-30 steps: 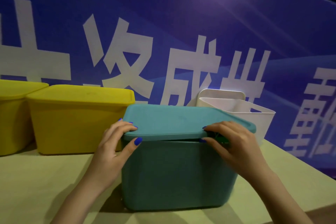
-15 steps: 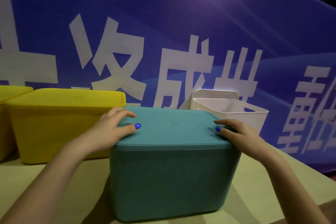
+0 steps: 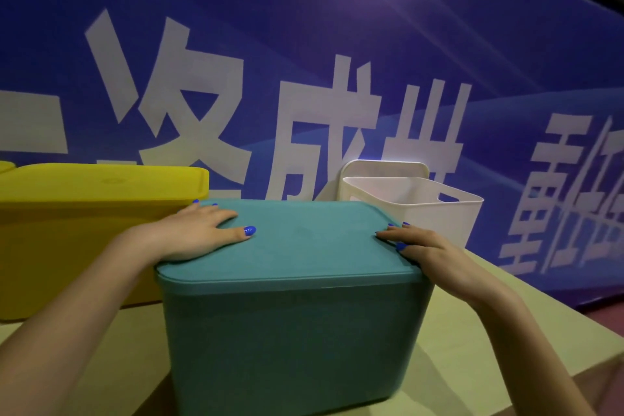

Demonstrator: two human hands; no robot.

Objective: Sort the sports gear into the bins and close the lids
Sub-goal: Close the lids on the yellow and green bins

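Behind the bench (image 3: 479,341) hangs a blue banner (image 3: 337,44) with white characters. On the bench stands a teal bin (image 3: 290,341), its lid (image 3: 304,240) seated flat; the left hand (image 3: 199,233) and right hand (image 3: 429,250) lie open, palms down, on the lid's edges. Left of the teal bin sits a lidded yellow bin (image 3: 77,230), behind it an open white bin (image 3: 422,206).

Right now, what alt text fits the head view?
Both hands, left hand and right hand, press flat on the teal plastic lid of a teal bin on a table; a lidded yellow plastic bin and open white bin stand behind.
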